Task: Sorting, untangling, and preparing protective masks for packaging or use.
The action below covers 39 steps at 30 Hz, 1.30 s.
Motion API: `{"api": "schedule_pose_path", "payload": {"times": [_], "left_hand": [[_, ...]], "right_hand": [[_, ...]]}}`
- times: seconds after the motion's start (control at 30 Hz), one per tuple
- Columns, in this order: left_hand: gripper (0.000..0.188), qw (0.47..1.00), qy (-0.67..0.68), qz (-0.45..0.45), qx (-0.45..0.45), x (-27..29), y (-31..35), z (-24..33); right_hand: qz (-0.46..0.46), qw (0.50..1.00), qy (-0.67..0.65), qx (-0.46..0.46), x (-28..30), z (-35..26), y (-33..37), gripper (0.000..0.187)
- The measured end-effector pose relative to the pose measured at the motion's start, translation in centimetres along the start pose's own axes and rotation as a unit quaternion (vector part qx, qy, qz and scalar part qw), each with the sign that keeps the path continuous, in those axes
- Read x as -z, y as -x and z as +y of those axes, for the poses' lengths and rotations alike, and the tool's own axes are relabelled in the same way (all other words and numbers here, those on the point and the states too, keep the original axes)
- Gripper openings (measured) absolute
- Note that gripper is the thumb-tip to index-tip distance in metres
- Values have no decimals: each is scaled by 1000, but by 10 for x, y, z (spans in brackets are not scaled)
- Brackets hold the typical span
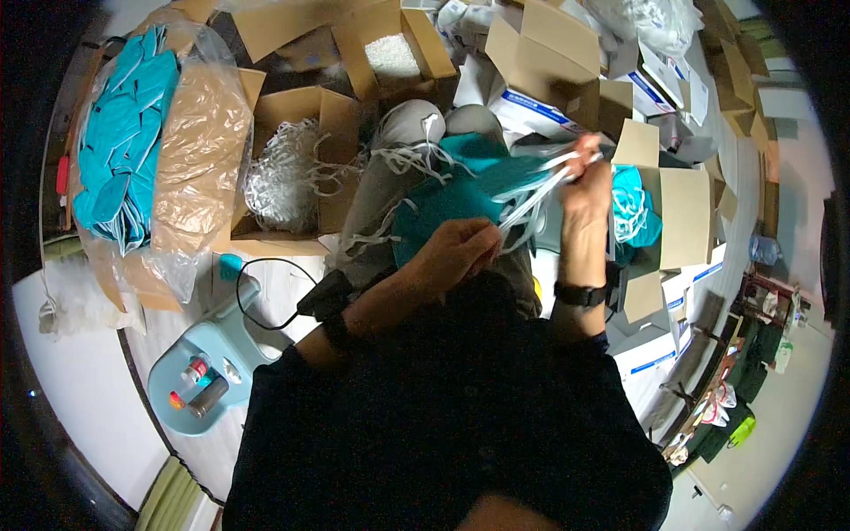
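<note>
Left hand (453,250) closed on teal fabric mask (452,199); right hand (586,181), farther right, pinching white elastic straps (531,202) taut.

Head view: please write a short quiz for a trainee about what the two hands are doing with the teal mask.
1. True or false: the right hand pulls white straps upward.
2. What does the left hand press on? A) teal mask B) light blue stool C) cardboard box of white straps
3. Fill in: both wrists wear a black ____.

Key: 1 true; 2 A; 3 band.
</note>
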<state>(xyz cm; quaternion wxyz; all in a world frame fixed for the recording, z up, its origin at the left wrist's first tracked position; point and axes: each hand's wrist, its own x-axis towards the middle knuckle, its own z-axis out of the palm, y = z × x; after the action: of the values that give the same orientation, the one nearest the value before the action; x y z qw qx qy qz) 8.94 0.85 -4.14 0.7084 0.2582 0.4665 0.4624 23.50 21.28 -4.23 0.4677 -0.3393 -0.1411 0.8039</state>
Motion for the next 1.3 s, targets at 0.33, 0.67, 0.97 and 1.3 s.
{"api": "schedule_pose_path", "payload": {"times": [0.33,0.67,0.97,1.3], "left_hand": [[27,997,59,12,-44,7,19,39],[26,995,92,21,-42,29,22,24],[25,980,-75,94,-161,40,15,-5],[27,990,-15,90,-108,43,35,25]], "right_hand": [[-156,873,438,146,-26,23,57,12],[-118,625,654,410,-12,4,84,7],[10,605,631,486,13,-11,82,7],[0,468,735,490,47,-17,67,5]]}}
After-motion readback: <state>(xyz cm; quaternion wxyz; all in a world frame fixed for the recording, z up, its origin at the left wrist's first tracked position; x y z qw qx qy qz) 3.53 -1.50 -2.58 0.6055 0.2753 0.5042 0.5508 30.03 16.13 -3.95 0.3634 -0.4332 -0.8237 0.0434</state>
